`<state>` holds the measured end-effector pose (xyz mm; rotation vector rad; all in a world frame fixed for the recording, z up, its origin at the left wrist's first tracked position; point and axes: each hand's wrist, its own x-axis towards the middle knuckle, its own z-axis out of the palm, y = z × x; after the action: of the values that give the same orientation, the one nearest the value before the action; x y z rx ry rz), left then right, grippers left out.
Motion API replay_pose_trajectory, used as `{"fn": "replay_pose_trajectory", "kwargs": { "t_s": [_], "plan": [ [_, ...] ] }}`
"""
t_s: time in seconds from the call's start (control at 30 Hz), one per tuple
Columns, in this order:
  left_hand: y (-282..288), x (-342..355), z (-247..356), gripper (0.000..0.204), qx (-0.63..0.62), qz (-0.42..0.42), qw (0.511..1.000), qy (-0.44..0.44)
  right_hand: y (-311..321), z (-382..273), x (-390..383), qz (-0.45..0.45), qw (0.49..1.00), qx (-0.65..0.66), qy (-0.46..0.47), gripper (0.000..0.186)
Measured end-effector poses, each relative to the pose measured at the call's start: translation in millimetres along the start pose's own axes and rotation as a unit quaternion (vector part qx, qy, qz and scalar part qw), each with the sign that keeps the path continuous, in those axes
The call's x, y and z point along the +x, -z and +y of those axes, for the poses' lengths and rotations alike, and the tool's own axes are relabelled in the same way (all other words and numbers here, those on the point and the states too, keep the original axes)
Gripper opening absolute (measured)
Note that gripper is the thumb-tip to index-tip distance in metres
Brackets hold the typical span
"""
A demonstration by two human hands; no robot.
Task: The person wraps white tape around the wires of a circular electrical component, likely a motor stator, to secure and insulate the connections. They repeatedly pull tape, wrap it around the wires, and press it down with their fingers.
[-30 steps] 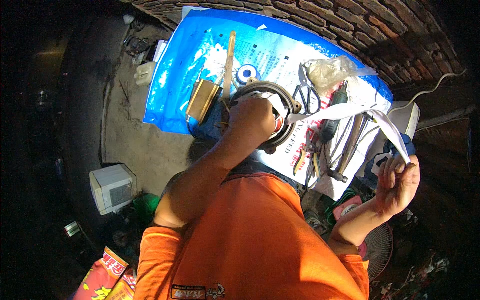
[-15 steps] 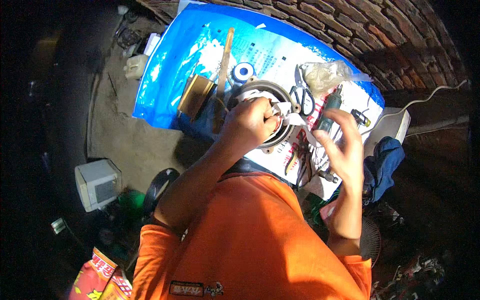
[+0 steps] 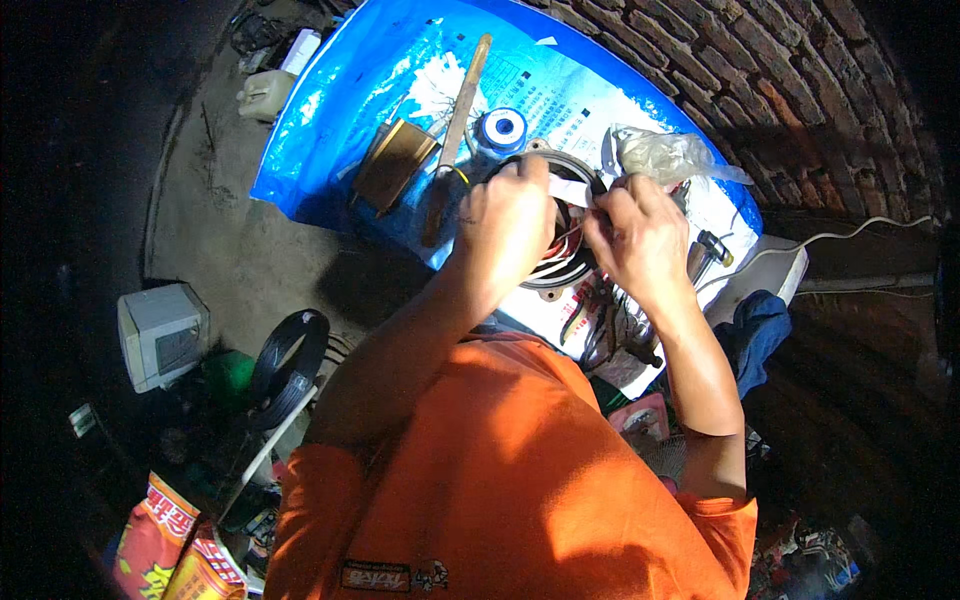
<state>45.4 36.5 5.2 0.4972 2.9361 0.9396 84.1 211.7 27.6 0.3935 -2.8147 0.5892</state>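
A white strip (image 3: pixel 572 192), like cloth tape or paper, stretches between my hands above a round metal housing. My left hand (image 3: pixel 508 220) is closed on the strip's left end, over the left side of the housing. My right hand (image 3: pixel 642 238) pinches its other end at the right rim. The housing (image 3: pixel 550 294) looks like a motor casing, with reddish wires (image 3: pixel 566 240) inside; my hands hide much of it. Something dark shows by my right fingertips; I cannot make out whether it is part of the scissors.
A blue-and-white sheet (image 3: pixel 330 150) covers the table. On it lie a wooden stick (image 3: pixel 462 105), a brown block (image 3: pixel 396 165), a white-and-blue spool (image 3: pixel 503 127), a clear plastic bag (image 3: pixel 660 155) and pliers (image 3: pixel 600 320). A brick wall (image 3: pixel 740 80) stands behind; a black coil (image 3: pixel 289 365) sits lower left.
My right hand has moved left and closed at the strip, which is now pulled out between both hands. The scissors and the green tool are now mostly covered by my right hand.
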Motion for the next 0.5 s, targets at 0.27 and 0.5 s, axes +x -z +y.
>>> {"fn": "replay_pose_trajectory", "kwargs": {
  "t_s": [0.27, 0.5],
  "plan": [
    [7.4, -28.2, 8.6, 0.014, 0.015, 0.022, 0.997, -0.066, 39.2, 1.9, 1.3, -0.213, 0.947, 0.229, -0.072, 0.036],
    [1.0, -49.5, 18.5, 0.012, -0.070, 0.061, 0.989, -0.119, 30.4, 14.9, 44.7, -0.508, 0.720, 0.344, -0.324, 0.069]
  ]
}}
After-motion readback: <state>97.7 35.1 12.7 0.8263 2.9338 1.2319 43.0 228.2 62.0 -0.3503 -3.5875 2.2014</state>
